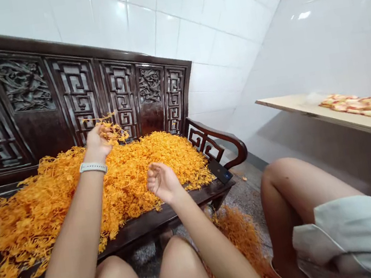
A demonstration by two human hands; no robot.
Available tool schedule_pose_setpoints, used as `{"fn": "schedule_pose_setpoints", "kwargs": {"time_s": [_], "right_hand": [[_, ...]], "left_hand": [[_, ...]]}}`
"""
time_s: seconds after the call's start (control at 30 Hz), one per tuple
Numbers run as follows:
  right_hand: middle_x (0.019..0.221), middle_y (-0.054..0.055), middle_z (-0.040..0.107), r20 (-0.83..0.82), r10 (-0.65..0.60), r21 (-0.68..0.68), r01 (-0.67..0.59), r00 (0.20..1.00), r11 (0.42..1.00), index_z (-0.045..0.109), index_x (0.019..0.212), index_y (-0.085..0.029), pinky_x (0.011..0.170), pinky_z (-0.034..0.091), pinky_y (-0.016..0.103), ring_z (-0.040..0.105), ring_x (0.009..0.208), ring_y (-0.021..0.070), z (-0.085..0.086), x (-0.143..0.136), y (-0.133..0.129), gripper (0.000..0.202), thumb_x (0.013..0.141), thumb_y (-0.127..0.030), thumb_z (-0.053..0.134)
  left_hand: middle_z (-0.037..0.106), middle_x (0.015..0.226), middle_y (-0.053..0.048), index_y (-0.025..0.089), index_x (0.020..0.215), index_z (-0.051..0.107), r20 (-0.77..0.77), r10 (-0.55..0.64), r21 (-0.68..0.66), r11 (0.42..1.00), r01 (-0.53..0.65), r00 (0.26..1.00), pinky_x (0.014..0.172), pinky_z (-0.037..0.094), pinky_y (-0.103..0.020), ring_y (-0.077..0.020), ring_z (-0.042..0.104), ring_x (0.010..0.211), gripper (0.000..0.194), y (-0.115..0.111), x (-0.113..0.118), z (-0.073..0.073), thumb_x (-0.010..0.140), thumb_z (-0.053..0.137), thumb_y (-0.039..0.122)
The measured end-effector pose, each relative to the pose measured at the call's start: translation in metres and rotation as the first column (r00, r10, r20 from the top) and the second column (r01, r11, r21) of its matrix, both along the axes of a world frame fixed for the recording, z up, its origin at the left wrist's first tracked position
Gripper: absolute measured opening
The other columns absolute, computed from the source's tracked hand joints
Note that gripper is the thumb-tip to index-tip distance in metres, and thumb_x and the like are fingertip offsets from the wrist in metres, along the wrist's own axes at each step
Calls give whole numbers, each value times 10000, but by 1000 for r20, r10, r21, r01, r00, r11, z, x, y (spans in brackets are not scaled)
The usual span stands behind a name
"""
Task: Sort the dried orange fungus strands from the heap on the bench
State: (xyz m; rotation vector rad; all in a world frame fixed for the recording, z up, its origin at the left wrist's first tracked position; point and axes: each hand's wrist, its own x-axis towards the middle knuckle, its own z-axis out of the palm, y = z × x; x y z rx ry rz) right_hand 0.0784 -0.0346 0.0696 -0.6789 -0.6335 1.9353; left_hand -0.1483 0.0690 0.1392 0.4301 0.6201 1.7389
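Note:
My left hand [99, 140], with a pale watch band [92, 167] on its wrist, is closed on a thin, branching orange sprig [114, 132]. It is raised above the back of a big heap of orange sprigs [64, 189] lying on a dark carved wooden bench [181, 204]. Over the front of the heap, my right hand [162, 182] has its palm turned up and its fingers loosely curled and apart. Nothing can be made out in it. Beneath the right hand's side, the heap becomes small, dense orange pieces [170, 153].
A dark phone [220, 171] lies by the bench's armrest [220, 136]. Thin orange stems [237, 231] are piled on the floor beside my right leg. Another person's bent knee [292, 178] is at right, below a board [292, 104] bearing pink-and-yellow pieces [357, 103].

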Motion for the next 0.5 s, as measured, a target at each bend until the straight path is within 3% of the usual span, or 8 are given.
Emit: {"fn": "schedule_pose_setpoints", "kwargs": {"time_s": [0.07, 0.13, 0.2, 0.3, 0.37, 0.43, 0.5], "right_hand": [[700, -26, 571, 132, -55, 109, 40, 990, 993, 609, 915, -175, 475, 381, 194, 467, 527, 85, -6, -2, -12, 186, 845, -314, 713], [817, -10, 631, 246, -239, 233, 181, 939, 955, 603, 1007, -209, 515, 444, 207, 546, 607, 106, -3, 1, -16, 320, 832, -421, 767], [954, 0, 658, 284, -385, 343, 282, 878, 896, 574, 1101, -245, 565, 495, 219, 592, 689, 115, 3, 7, -11, 460, 807, -519, 798], [966, -3, 643, 289, -453, 470, 287, 844, 835, 552, 1081, -245, 550, 470, 218, 560, 677, 110, 6, 19, 0, 494, 800, -571, 795], [821, -30, 576, 310, -572, 554, 344, 759, 758, 528, 936, -232, 527, 399, 212, 482, 634, 104, 1, 32, 3, 438, 838, -597, 748], [677, -60, 427, 361, -707, 639, 392, 608, 662, 448, 772, -227, 515, 303, 218, 367, 596, 97, -6, 50, 1, 472, 888, -618, 683], [616, -76, 292, 433, -717, 687, 315, 546, 654, 363, 682, -226, 513, 223, 241, 269, 567, 92, -15, 72, -7, 537, 920, -618, 642]], "left_hand": [[621, 640, 24, 201, 878, 608, -103, -174, 1, 984, 176, 979, 353, 370, -145, -58, 444, 390, 134, -25, 23, -9, 958, 534, 123], [675, 766, 17, 234, 992, 663, -182, -300, 40, 949, 312, 936, 348, 354, -140, -42, 413, 392, 135, -51, 54, -23, 916, 616, 132], [647, 763, 30, 253, 974, 677, -275, -368, 7, 923, 384, 888, 350, 349, -134, -37, 403, 401, 174, -75, 87, -38, 838, 733, 159], [507, 634, 70, 248, 933, 676, -379, -465, -22, 869, 495, 800, 356, 285, -123, -29, 339, 394, 243, -101, 126, -52, 761, 846, 264], [449, 570, 92, 239, 981, 688, -485, -459, -71, 869, 489, 745, 360, 227, -135, -29, 275, 374, 327, -111, 141, -56, 732, 875, 342], [486, 539, 82, 213, 1049, 703, -624, -383, -114, 907, 406, 681, 366, 191, -162, -42, 267, 363, 433, -118, 148, -61, 712, 883, 417], [601, 577, 24, 175, 1068, 723, -750, -278, -107, 947, 304, 600, 383, 237, -194, -85, 391, 395, 503, -122, 148, -70, 704, 874, 488]]}}
